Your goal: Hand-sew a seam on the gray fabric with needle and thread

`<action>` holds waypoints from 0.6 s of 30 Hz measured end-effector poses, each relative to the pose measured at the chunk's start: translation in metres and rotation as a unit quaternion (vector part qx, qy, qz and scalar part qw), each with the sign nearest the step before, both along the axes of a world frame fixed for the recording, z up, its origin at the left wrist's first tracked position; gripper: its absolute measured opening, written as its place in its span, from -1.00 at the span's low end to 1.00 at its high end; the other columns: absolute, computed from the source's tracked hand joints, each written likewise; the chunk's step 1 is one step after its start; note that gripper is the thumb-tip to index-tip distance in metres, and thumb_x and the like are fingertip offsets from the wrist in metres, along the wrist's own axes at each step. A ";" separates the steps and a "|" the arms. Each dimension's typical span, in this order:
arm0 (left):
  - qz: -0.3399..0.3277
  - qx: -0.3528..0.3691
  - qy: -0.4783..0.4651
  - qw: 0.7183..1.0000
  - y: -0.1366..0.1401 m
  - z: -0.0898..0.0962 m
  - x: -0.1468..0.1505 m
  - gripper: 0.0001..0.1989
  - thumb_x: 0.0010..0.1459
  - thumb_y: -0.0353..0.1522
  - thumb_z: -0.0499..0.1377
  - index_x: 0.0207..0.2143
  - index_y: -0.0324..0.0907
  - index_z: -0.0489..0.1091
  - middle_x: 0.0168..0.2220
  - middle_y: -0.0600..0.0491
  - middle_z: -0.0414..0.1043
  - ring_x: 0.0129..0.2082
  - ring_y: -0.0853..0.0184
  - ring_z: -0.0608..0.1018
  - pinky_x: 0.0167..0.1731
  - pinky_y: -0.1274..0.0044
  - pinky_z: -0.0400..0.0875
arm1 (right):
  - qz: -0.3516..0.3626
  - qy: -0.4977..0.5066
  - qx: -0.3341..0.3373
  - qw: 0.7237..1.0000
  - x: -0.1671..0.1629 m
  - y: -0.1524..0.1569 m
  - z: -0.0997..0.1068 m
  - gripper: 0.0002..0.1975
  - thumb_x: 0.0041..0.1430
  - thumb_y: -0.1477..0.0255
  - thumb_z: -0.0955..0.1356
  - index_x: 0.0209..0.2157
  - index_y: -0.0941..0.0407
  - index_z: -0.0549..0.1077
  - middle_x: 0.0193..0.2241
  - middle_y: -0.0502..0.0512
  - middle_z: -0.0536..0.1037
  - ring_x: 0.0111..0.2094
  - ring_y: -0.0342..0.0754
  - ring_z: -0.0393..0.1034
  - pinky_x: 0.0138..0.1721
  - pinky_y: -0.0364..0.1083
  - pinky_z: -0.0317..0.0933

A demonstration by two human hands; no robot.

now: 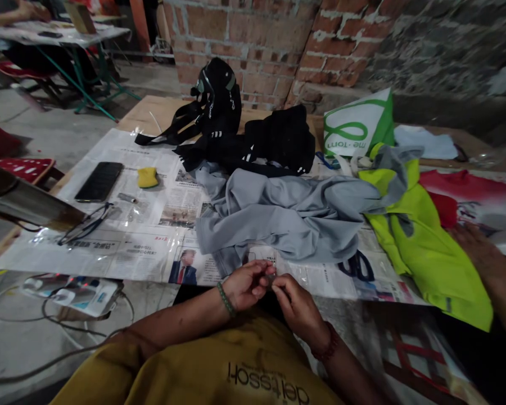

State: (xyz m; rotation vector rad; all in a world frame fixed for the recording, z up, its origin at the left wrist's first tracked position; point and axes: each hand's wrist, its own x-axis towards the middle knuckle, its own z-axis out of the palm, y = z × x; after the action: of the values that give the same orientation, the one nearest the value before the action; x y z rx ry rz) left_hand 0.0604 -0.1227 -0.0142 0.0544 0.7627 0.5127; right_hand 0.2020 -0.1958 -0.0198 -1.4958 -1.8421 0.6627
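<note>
At the table's near edge my left hand (248,284) is closed, fingers curled, with a green bead bracelet on its wrist. My right hand (300,308), wearing a dark red bracelet, pinches close beside it. Between the fingertips is a tiny dull item (270,278), too small and dim to name; both hands seem to meet on it. Just beyond them a crumpled grey garment (287,211) lies on the newspaper (141,239). Dark-handled scissors (357,265) rest to the right, partly under the grey cloth's edge.
Black clothing (278,140), a black bag (221,95) and a green-white bag (358,126) stand behind. A phone (99,181), sponge (147,177), glasses (86,224) and bottle (29,197) lie left. Right are a yellow-green garment (430,236) and another person's arm (484,275). A power strip (84,295) sits below.
</note>
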 end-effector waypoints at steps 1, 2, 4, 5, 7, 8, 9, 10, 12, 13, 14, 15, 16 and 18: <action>0.000 0.018 -0.003 1.000 -0.001 -0.001 -0.001 -0.96 0.18 -0.48 0.14 -0.34 -0.30 0.36 -0.47 0.10 0.35 -0.72 0.63 0.29 -0.81 0.76 -0.04 | -0.002 0.018 -0.018 1.000 0.002 -0.003 -0.001 -0.87 0.26 0.44 0.21 -0.28 0.06 0.37 -0.36 0.08 0.54 -0.33 -0.09 0.48 -0.29 -0.13 0.37; -0.002 0.043 -0.002 0.999 -0.002 -0.002 -0.002 -0.94 0.14 -0.45 0.20 -0.34 -0.29 0.36 -0.49 0.11 0.34 -0.72 0.61 0.30 -0.81 0.75 -0.03 | -0.010 0.039 -0.038 0.998 0.005 -0.006 -0.002 -0.88 0.25 0.42 0.23 -0.23 0.07 0.38 -0.33 0.09 0.55 -0.35 -0.09 0.48 -0.32 -0.14 0.37; -0.011 0.107 0.013 0.994 -0.005 -0.002 -0.003 -0.80 0.04 -0.35 0.30 -0.34 -0.27 0.36 -0.52 0.14 0.32 -0.72 0.58 0.31 -0.81 0.72 -0.01 | -0.060 0.092 -0.070 0.992 0.012 -0.008 -0.002 -0.80 0.22 0.36 0.28 -0.12 0.07 0.38 -0.23 0.12 0.55 -0.43 -0.12 0.46 -0.44 -0.16 0.37; -0.018 0.140 0.024 0.990 -0.007 -0.002 -0.003 -0.74 -0.01 -0.30 0.33 -0.34 -0.26 0.36 -0.54 0.15 0.32 -0.73 0.56 0.31 -0.81 0.71 -0.01 | -0.098 0.117 -0.076 0.985 0.016 -0.008 0.000 -0.75 0.21 0.33 0.30 -0.09 0.08 0.38 -0.21 0.14 0.55 -0.50 -0.15 0.43 -0.52 -0.17 0.34; -0.041 0.202 0.048 0.977 -0.012 -0.001 -0.003 -0.66 -0.06 -0.21 0.34 -0.34 -0.25 0.37 -0.57 0.18 0.30 -0.74 0.54 0.31 -0.82 0.69 -0.01 | -0.163 0.152 -0.071 0.972 0.022 -0.005 0.005 -0.71 0.19 0.27 0.31 -0.09 0.10 0.42 -0.25 0.13 0.55 -0.61 -0.21 0.34 -0.59 -0.18 0.29; -0.055 0.230 0.063 0.970 -0.014 0.001 -0.003 -0.65 -0.07 -0.18 0.32 -0.35 -0.25 0.37 -0.59 0.19 0.29 -0.75 0.54 0.31 -0.81 0.68 -0.01 | -0.179 0.162 -0.064 0.968 0.024 -0.001 0.008 -0.72 0.20 0.25 0.30 -0.13 0.11 0.45 -0.29 0.11 0.55 -0.62 -0.22 0.31 -0.58 -0.18 0.29; -0.071 0.257 0.078 0.961 -0.017 0.002 -0.004 -0.65 -0.05 -0.16 0.30 -0.35 -0.25 0.37 -0.61 0.20 0.28 -0.76 0.54 0.30 -0.81 0.67 -0.01 | -0.181 0.167 -0.057 0.967 0.024 0.003 0.011 -0.73 0.21 0.24 0.29 -0.19 0.11 0.49 -0.34 0.10 0.54 -0.60 -0.21 0.32 -0.55 -0.18 0.30; -0.089 0.282 0.095 0.950 -0.018 0.004 -0.004 -0.65 -0.03 -0.14 0.26 -0.35 -0.25 0.37 -0.64 0.21 0.26 -0.77 0.54 0.28 -0.81 0.67 -0.01 | -0.168 0.168 -0.051 0.970 0.022 0.007 0.014 -0.73 0.21 0.24 0.30 -0.24 0.11 0.52 -0.36 0.10 0.54 -0.55 -0.19 0.35 -0.51 -0.17 0.31; -0.124 0.331 0.130 0.927 -0.021 0.007 -0.006 -0.69 0.01 -0.14 0.20 -0.40 -0.24 0.35 -0.70 0.23 0.22 -0.80 0.54 0.23 -0.79 0.66 -0.01 | -0.120 0.164 -0.046 0.978 0.016 0.015 0.019 -0.75 0.18 0.24 0.33 -0.31 0.10 0.56 -0.34 0.12 0.54 -0.42 -0.12 0.42 -0.45 -0.17 0.33; -0.137 0.353 0.146 0.914 -0.022 0.009 -0.007 -0.71 0.03 -0.15 0.17 -0.44 -0.23 0.33 -0.72 0.24 0.20 -0.80 0.55 0.20 -0.78 0.66 0.00 | -0.095 0.163 -0.046 0.981 0.011 0.019 0.021 -0.77 0.15 0.25 0.35 -0.32 0.09 0.58 -0.33 0.13 0.54 -0.38 -0.10 0.43 -0.43 -0.17 0.33; -0.148 0.374 0.161 0.901 -0.023 0.009 -0.008 -0.71 0.04 -0.16 0.15 -0.49 -0.22 0.29 -0.74 0.24 0.18 -0.80 0.56 0.18 -0.77 0.66 0.01 | -0.074 0.165 -0.048 0.982 0.007 0.023 0.021 -0.79 0.11 0.26 0.38 -0.34 0.08 0.58 -0.34 0.12 0.54 -0.36 -0.09 0.43 -0.43 -0.17 0.32; -0.153 0.392 0.175 0.890 -0.023 0.010 -0.009 -0.70 0.05 -0.17 0.14 -0.55 -0.21 0.25 -0.76 0.24 0.16 -0.80 0.57 0.17 -0.76 0.66 0.01 | -0.060 0.169 -0.050 0.982 0.003 0.026 0.022 -0.82 0.08 0.28 0.40 -0.36 0.08 0.59 -0.36 0.11 0.54 -0.36 -0.09 0.43 -0.42 -0.17 0.32; -0.156 0.405 0.187 0.881 -0.023 0.010 -0.010 -0.69 0.05 -0.18 0.13 -0.58 -0.20 0.21 -0.76 0.24 0.15 -0.79 0.58 0.16 -0.75 0.67 0.02 | -0.054 0.177 -0.052 0.981 -0.001 0.028 0.021 -0.84 0.04 0.29 0.43 -0.39 0.08 0.59 -0.38 0.10 0.53 -0.38 -0.10 0.42 -0.42 -0.16 0.31; -0.161 0.414 0.198 0.874 -0.023 0.010 -0.012 -0.68 0.06 -0.18 0.12 -0.60 -0.20 0.19 -0.76 0.24 0.14 -0.79 0.59 0.16 -0.74 0.67 0.01 | -0.064 0.203 -0.064 0.975 -0.005 0.031 0.020 -0.85 -0.01 0.29 0.46 -0.45 0.08 0.57 -0.42 0.07 0.50 -0.42 -0.12 0.39 -0.44 -0.17 0.30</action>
State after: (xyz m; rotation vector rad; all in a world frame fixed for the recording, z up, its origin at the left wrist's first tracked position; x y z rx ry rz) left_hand 0.0482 -0.1454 -0.0041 1.1012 0.8617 0.4809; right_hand 0.1972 -0.1652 0.0002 -1.4188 -1.4053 0.9598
